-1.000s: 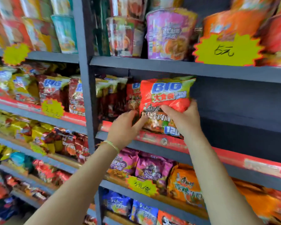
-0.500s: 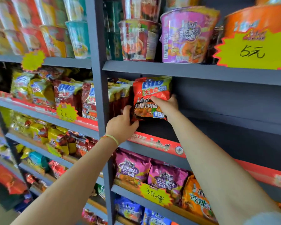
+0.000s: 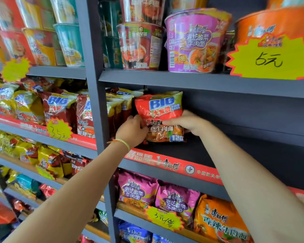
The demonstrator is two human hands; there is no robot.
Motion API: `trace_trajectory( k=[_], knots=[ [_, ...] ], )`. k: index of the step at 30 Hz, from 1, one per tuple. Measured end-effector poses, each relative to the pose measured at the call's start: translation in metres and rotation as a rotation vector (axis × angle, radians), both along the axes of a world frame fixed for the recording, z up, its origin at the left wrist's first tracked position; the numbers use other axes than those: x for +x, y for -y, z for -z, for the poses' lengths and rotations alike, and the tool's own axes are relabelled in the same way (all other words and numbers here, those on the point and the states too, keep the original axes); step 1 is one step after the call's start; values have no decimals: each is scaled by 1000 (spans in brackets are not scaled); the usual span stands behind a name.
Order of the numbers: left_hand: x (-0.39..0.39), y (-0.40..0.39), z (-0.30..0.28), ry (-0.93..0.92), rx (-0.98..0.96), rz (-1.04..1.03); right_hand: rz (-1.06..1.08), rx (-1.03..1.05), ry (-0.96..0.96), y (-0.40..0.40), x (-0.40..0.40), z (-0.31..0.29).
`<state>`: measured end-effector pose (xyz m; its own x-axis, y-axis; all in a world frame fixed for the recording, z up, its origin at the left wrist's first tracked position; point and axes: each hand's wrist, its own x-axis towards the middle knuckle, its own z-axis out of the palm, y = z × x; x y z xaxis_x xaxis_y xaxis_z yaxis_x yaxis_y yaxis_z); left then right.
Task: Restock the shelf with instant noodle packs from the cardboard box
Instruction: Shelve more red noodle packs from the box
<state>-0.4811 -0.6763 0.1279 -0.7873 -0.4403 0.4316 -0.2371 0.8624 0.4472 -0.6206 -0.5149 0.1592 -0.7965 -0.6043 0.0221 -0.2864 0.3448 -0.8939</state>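
We judged the red BIG noodle pack (image 3: 162, 116) light, crinkly, brittle inside — our left hand (image 3: 132, 131) and right hand (image 3: 186, 122) pinched its lower edges.

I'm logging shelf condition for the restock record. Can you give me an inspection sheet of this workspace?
Surface: grey shelf, red strip along its front edge, bare to the right of the pack.
Job's things: red BIG noodle pack upright beside a row of similar packs; cardboard box not in view.
Clutter: nothing seen.
Grippers: left hand and right hand both grip the pack.
Cables: nothing seen.
Surroundings: purple noodle bowl above; yellow price tag.
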Motion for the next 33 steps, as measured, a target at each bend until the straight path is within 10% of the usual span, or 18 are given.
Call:
trace_trajectory(
  k=[10, 33],
  knots=[
    [-66, -41, -6, 300, 1, 188, 263, -159, 114, -111, -51, 9],
    [-96, -20, -10, 344, 74, 152, 395, 159, -54, -51, -81, 8]
  ],
)
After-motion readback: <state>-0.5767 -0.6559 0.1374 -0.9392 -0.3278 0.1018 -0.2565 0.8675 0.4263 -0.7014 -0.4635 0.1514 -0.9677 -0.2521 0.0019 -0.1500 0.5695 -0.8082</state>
